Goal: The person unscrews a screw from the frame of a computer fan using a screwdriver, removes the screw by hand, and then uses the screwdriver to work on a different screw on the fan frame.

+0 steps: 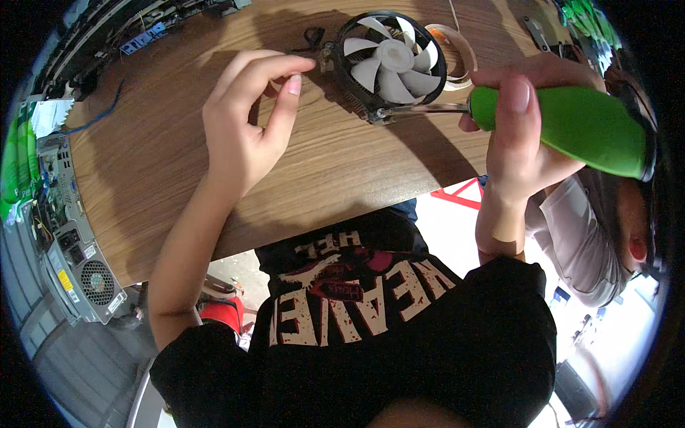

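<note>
A round cooling fan [392, 55] with pale blades and a dark frame lies on the wooden table. My right hand [517, 135] is wrapped round the thick green handle of a screwdriver [571, 121]. The metal shaft points left, its tip at a small screw post on the fan's near corner. Left of the fan, my left hand [246, 114] hovers with bent fingers, thumb and index finger apart and nothing visible between them. Its index fingertip is close to a small bracket on the fan's left side; whether it touches cannot be made out.
A roll of tape [457, 57] stands behind the fan's right side. Along the table's left edge is an opened computer case [75, 250], with a green package [21, 164] beside it. A blue cable [107, 114] lies nearby. Another person's sleeve [581, 235] is close on the right.
</note>
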The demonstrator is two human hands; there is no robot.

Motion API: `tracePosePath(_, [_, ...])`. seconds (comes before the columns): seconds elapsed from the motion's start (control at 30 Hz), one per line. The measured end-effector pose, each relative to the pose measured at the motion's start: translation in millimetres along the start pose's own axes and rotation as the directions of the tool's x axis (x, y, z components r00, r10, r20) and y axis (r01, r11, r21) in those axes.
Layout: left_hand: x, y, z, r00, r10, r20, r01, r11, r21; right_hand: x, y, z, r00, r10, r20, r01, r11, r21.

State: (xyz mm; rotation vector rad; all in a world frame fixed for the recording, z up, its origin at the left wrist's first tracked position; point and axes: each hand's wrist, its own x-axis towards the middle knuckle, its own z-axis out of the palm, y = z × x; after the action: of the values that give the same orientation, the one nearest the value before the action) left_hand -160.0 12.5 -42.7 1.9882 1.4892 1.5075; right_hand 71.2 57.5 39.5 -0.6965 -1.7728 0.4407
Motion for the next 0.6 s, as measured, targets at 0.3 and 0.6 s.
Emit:
tracePosePath(0.3, [-3.4, 3.0, -3.3, 0.998, 0.058, 0.020, -0.058, 0.998, 0.031, -13.2, 8.0, -5.5, 0.999, 0.051, -0.004, -0.051, 0.997, 0.052])
tracePosePath(0.6, [-8.5, 3.0, 3.1, 0.982, 0.080, 0.173, -0.076, 0.997, -0.026, -21.1, 18.7, -10.5, 0.997, 0.080, -0.013, -0.080, 0.996, 0.037])
